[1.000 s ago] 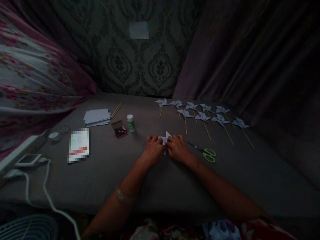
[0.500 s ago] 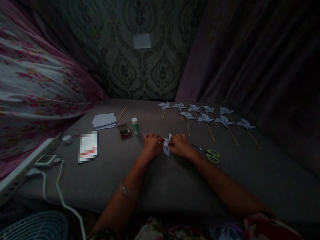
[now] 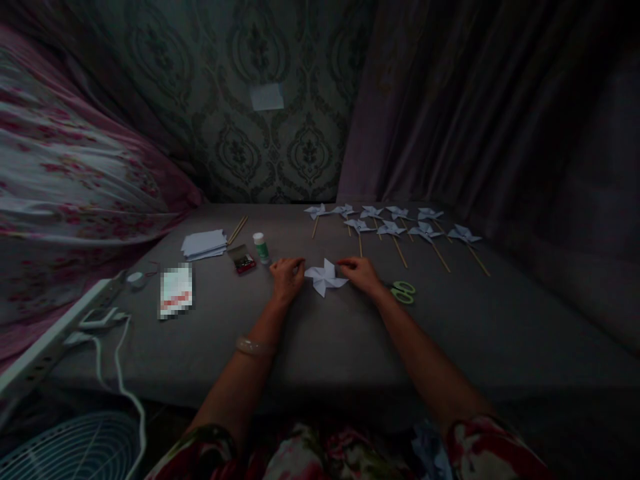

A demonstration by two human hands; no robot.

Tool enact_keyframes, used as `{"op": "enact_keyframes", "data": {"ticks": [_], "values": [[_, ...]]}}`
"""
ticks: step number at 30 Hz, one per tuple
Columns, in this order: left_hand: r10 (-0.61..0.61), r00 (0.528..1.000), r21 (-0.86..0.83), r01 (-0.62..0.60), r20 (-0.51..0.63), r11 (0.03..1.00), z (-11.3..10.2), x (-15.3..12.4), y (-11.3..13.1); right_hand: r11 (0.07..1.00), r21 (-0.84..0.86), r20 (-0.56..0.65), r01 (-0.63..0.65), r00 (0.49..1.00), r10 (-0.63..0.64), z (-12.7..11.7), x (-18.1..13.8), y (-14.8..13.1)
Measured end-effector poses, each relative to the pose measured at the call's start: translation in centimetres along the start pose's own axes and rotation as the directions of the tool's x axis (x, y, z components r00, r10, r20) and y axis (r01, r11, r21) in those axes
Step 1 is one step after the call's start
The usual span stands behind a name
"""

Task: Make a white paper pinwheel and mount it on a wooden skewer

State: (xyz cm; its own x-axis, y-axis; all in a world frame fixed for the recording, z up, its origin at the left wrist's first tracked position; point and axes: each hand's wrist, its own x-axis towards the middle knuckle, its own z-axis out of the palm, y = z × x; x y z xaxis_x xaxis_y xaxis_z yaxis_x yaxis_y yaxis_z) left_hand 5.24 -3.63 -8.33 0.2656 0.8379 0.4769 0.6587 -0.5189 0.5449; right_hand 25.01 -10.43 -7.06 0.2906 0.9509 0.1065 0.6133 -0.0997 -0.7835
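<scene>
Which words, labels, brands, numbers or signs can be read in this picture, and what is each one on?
None can be read.
White packet: pixelated.
Green label on white-capped tube: too small, blurred.
Small red box: any print too small.
Sheet on the wall: nothing legible.

Left hand (image 3: 289, 277) is letting go of the white paper pinwheel (image 3: 326, 278) and drawing off to its left | right hand (image 3: 362, 272) is pulling back to the other side, fingertips staying near the paper | pinwheel, earlier half covered by fingers, is now showing all four points | right wrist is hiding more of the scissors' (image 3: 399, 291) blades
</scene>
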Motion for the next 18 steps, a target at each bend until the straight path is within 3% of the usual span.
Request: {"op": "enact_keyframes", "data": {"ticks": [7,12,15,18], "values": [[-0.052,0.998,0.056,0.05,0.024,0.997,0.0,-0.5,0.5,0.997,0.052,-0.077,0.055,0.996,-0.051,1.5,-1.8,1.5],[-0.008,0.999,0.093,0.005,0.036,0.996,-1.1,-0.9,1.3,0.985,0.126,-0.166,0.121,0.981,-0.099,2.2,-2.2,2.6],[0.023,0.998,0.06,-0.02,-0.061,0.998,-2.5,-0.7,1.2,0.981,0.174,-0.22,0.081,0.975,-0.042,2.4,-2.3,2.9],[0.005,0.973,0.021,0.0,-0.23,1.0,-4.5,-0.1,-0.2,0.975,0.218,-0.267,0.032,0.963,0.029,2.6,-2.3,2.9]]}}
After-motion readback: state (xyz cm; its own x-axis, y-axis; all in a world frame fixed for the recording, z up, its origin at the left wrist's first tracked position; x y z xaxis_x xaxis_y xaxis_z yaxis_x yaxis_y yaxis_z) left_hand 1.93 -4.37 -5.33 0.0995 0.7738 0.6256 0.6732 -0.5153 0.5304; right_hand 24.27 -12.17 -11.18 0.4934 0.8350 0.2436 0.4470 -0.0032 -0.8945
